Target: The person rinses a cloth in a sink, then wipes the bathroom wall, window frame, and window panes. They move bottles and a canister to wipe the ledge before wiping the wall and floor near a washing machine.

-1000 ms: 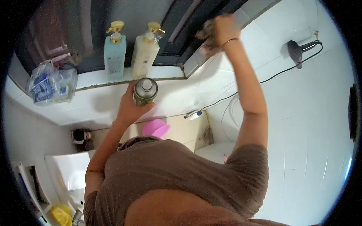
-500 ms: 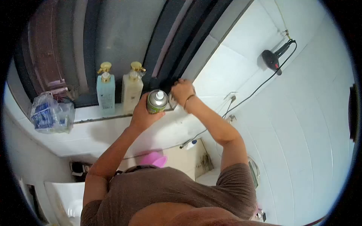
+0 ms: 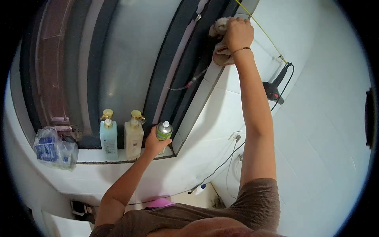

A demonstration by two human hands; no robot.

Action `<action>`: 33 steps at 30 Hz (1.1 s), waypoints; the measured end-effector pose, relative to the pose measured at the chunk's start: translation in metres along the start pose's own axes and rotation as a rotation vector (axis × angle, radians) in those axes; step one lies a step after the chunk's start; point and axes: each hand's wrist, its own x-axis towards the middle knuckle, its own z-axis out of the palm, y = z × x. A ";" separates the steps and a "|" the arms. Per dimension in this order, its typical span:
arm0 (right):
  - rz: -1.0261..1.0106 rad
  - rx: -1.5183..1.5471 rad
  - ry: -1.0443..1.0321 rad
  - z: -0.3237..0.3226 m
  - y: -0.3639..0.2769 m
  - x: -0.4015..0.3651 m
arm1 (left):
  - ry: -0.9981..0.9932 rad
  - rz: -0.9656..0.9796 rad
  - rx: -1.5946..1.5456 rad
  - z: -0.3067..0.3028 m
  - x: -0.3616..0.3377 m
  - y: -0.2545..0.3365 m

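My left hand [image 3: 153, 143] is wrapped round a green and silver spray can [image 3: 164, 131], upright at the right end of the window ledge. High up at the right side of the window frame, my right hand [image 3: 239, 33] grips a light, crumpled cloth [image 3: 223, 53] that lies against the frame edge. Just left of the can stands a cream pump bottle [image 3: 134, 138], and beside it a light blue pump bottle [image 3: 108, 138]. Some fingers of both hands are hidden.
A clear plastic bag [image 3: 55, 148] with blue contents lies on the ledge's left end. On the right wall hangs a black hair dryer [image 3: 273, 90] with a dangling cable, near a yellow cord [image 3: 262, 29]. Something pink [image 3: 161, 202] is low down.
My right hand has moved from beside the can up along the window frame, and the cloth now shows clearly. My left hand still holds the can. The view has shifted upward.
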 end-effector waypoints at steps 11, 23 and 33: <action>0.034 0.549 0.416 -0.003 0.009 -0.127 | -0.069 0.006 0.058 0.025 0.019 -0.041; 0.592 0.234 0.295 0.099 0.147 -0.139 | -0.065 -0.004 0.126 0.051 0.029 -0.048; 0.212 0.607 0.260 0.041 0.057 -0.201 | -0.051 0.010 0.105 0.063 0.022 -0.049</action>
